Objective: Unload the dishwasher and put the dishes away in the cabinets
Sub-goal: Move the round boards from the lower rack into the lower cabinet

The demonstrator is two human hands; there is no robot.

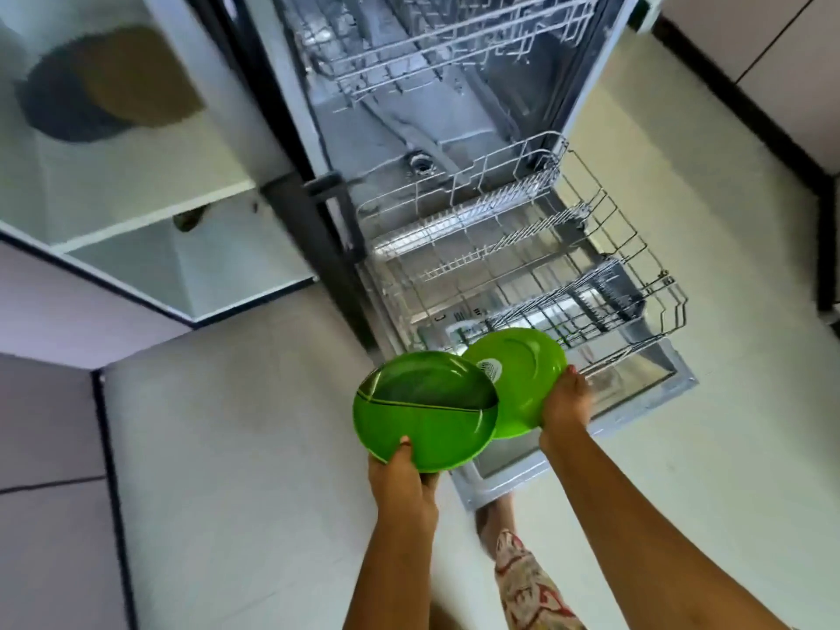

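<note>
Left hand (400, 475) grasps the rim of 1 divided green plate (427, 425), right hand (566, 402) grasps 1 plain green plate (522, 370); the 2 plates overlap just in front of the lower rack (522, 266), 1 of 2 wire racks

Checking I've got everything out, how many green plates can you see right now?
2. A divided green plate in the left hand; a second green plate, underside showing, in the right hand. None in the lower rack.

Pale floor (727, 447) (patterned trouser leg (522, 582))
</note>
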